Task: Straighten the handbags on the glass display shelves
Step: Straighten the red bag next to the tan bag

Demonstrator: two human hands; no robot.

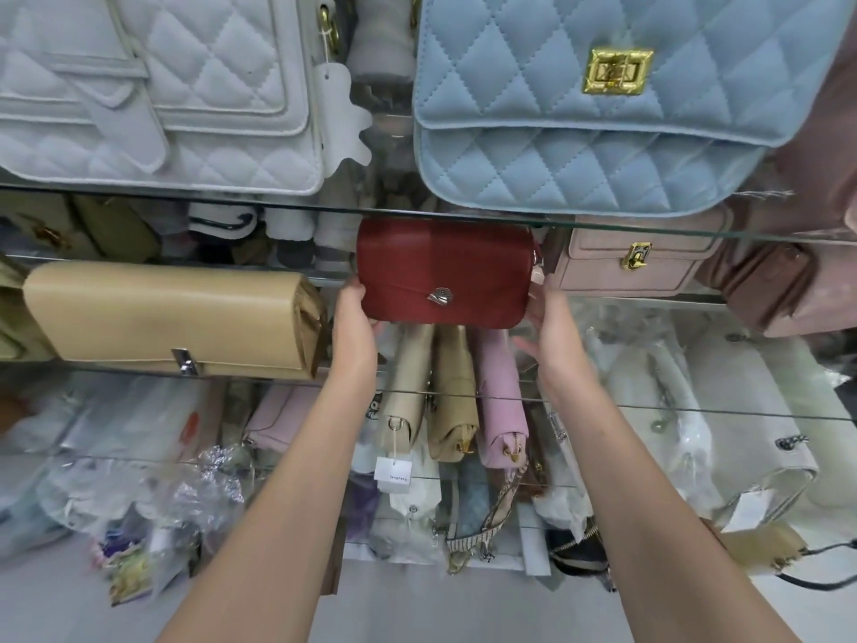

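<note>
- Red handbag (pixel 445 271) sits between my two hands, tucked just under the front edge of the upper glass shelf (pixel 649 232); flap faces me, metal clasp (pixel 440 297) low on the flap
- Left hand (pixel 354 313): fingers curled round the lower left corner, thumb side against the end wall; it has hold of the bag
- Right hand (pixel 549 313): closed on the opposite end, thumb up the side, fingers reaching under the bottom corner
- Cannot tell whether the base rests on the glass or is lifted just clear; my hands and the bag hide it
- Handling estimate: small, boxy, holds its shape, so likely stiff-walled and light; smooth faux-leather skin may slide on glass; the shelf, not the bag, is the fragile part
- Best hold: both ends, as now; keep off the flap and clasp to avoid marks
- Beside my left hand: tan clutch (pixel 171 313), lying long side forward
- Beside my right hand: pale pink bag (pixel 635 266) with gold lock, near the red one's end
- Above my hands, on the upper shelf: white quilted bag (pixel 153 85) and blue quilted bag (pixel 603 109)
- Below my wrists: three slim bags (pixel 452 392) filed end-on, beige, tan, pink; many plastic-wrapped bags (pixel 672 410) to either side
</note>
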